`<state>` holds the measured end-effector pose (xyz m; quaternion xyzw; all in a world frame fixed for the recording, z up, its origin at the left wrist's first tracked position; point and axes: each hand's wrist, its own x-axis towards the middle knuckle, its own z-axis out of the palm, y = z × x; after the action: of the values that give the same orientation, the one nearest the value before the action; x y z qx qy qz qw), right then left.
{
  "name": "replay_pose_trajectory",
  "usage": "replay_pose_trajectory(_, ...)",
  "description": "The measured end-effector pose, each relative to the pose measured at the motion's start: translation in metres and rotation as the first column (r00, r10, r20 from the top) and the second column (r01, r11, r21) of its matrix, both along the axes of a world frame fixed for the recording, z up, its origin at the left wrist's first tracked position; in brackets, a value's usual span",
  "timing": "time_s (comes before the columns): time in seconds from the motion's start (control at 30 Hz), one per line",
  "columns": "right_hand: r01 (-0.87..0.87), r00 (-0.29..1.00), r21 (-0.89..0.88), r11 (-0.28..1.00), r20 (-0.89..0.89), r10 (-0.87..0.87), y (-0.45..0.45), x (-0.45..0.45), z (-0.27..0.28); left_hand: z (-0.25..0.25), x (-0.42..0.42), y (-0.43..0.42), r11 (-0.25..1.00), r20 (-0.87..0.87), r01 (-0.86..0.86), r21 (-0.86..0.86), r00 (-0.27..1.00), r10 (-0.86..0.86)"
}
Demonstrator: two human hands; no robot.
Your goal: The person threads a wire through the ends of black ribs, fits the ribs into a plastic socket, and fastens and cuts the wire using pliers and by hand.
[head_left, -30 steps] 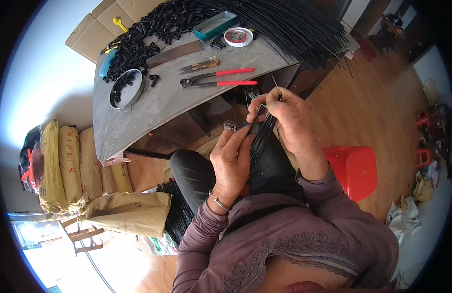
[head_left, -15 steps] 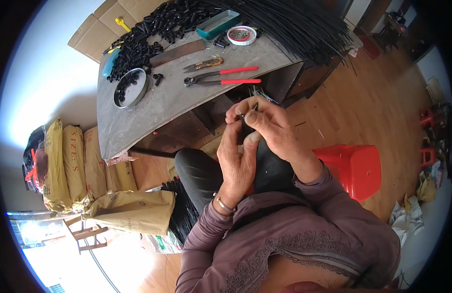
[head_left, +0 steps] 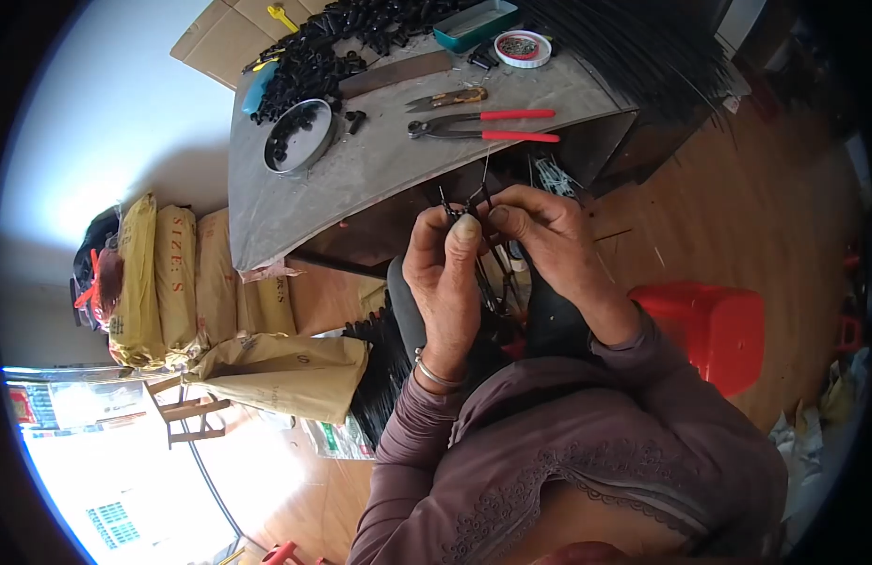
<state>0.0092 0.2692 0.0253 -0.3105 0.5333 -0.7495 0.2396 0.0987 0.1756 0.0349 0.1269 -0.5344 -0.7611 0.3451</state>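
In front of my lap, my left hand (head_left: pixel 445 278) is closed, its thumb and fingers pinching a bundle of thin black jointed rods (head_left: pixel 493 282). Some of the rods hang down between my hands, and short ends stick up past the fingertips. My right hand (head_left: pixel 554 250) is close beside it, thumb and forefinger pinched on a thin black rod of the same bundle. The exact joint between the fingertips is too small to make out. Beyond the hands, pincers with red handles (head_left: pixel 516 115) lie on the grey table (head_left: pixel 361 188).
On the table are a pointed blade with a worn handle (head_left: pixel 447 99), a round metal dish (head_left: pixel 325 148), a white lid of small metal bits (head_left: pixel 545 49), a green tray (head_left: pixel 474 28) and heaped black parts (head_left: pixel 314 75). A red stool (head_left: pixel 728 339) stands right; sacks (head_left: pixel 178 282) stand left.
My hands have moved slightly apart and turned, so the black rods now show between and below them. The head view has shifted, putting the table farther right in the picture.
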Motion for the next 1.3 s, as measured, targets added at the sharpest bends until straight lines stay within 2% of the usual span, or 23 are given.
replay_pose_trajectory(0.03,0.023,0.999,0.014,1.0,-0.038,-0.023,-0.002,-0.001,0.0,-0.007,0.002,-0.01,0.997,-0.032,0.071,0.016,0.997,-0.071)
replay_pose_trajectory(0.13,-0.035,0.999,0.09,0.995,-0.015,0.036,-0.002,-0.003,0.005,0.013,0.006,-0.014,0.996,0.016,0.07,0.059,0.997,-0.072)
replay_pose_trajectory(0.2,-0.056,0.998,0.078,0.995,0.022,0.055,-0.002,-0.003,0.006,0.005,0.006,-0.024,0.994,-0.006,0.075,0.085,0.997,-0.075)
replay_pose_trajectory(0.27,-0.075,0.996,0.064,0.995,0.057,0.072,-0.002,-0.002,0.008,-0.005,0.009,-0.041,0.971,-0.045,0.239,0.011,0.97,-0.238)
replay_pose_trajectory(0.3,-0.082,0.996,0.086,0.993,0.033,0.08,-0.002,-0.002,0.009,-0.008,0.008,-0.046,0.966,-0.047,0.259,-0.002,0.965,-0.259)
replay_pose_trajectory(0.37,-0.089,0.996,0.107,0.99,0.016,0.088,-0.001,0.0,0.01,-0.007,0.008,-0.049,0.961,-0.039,0.275,0.009,0.961,-0.275)
replay_pose_trajectory(0.43,-0.092,0.99,0.077,0.993,0.116,0.083,-0.002,0.0,0.01,0.002,0.007,-0.045,0.956,-0.034,0.293,0.019,0.956,-0.293)
replay_pose_trajectory(0.57,-0.064,0.996,0.108,0.992,0.065,0.057,-0.003,0.003,0.011,0.008,0.007,-0.037,0.982,0.004,0.18,0.058,0.984,-0.181)
replay_pose_trajectory(0.63,-0.082,0.994,0.035,0.996,0.081,0.079,-0.005,0.005,0.013,0.006,0.006,-0.037,0.987,0.021,0.153,0.048,0.988,-0.154)
replay_pose_trajectory(0.77,-0.137,0.991,0.036,0.99,0.008,0.136,-0.008,0.0,0.005,-0.001,0.003,-0.038,0.946,-0.079,0.288,0.146,0.957,-0.279)
replay_pose_trajectory(0.8,-0.164,0.986,0.034,0.986,0.016,0.163,-0.007,-0.001,0.006,-0.002,0.003,-0.039,0.915,-0.134,0.355,0.194,0.933,-0.333)
replay_pose_trajectory(0.87,-0.192,0.981,0.029,0.981,0.024,0.191,-0.007,-0.004,0.007,-0.003,0.002,-0.037,0.9,-0.166,0.38,0.215,0.922,-0.35)
replay_pose_trajectory(0.93,-0.314,0.947,0.0,0.949,0.065,0.314,-0.004,-0.009,0.006,-0.005,0.003,-0.037,0.883,-0.199,0.406,0.237,0.91,-0.365)
replay_pose_trajectory(1.0,-0.311,0.945,-0.005,0.95,0.107,0.31,-0.004,-0.008,0.011,-0.008,0.004,-0.04,0.817,-0.215,0.51,0.268,0.859,-0.465)
replay_pose_trajectory(1.07,-0.307,0.941,-0.012,0.952,0.146,0.305,-0.002,-0.009,0.013,-0.005,0.006,-0.036,0.826,-0.209,0.496,0.267,0.867,-0.453)
replay_pose_trajectory(1.13,-0.397,0.9,-0.051,0.916,0.171,0.4,0.002,-0.012,0.012,-0.002,0.006,-0.034,0.834,-0.203,0.484,0.265,0.874,-0.442)
replay_pose_trajectory(1.23,-0.414,0.886,-0.043,0.909,0.209,0.414,0.006,-0.011,0.018,0.002,0.007,-0.032,0.803,-0.218,0.559,0.207,0.826,-0.52)
replay_pose_trajectory(1.3,-0.405,0.891,-0.041,0.914,0.21,0.404,0.008,-0.011,0.019,0.007,0.005,-0.026,0.834,-0.26,0.503,0.225,0.856,-0.446)
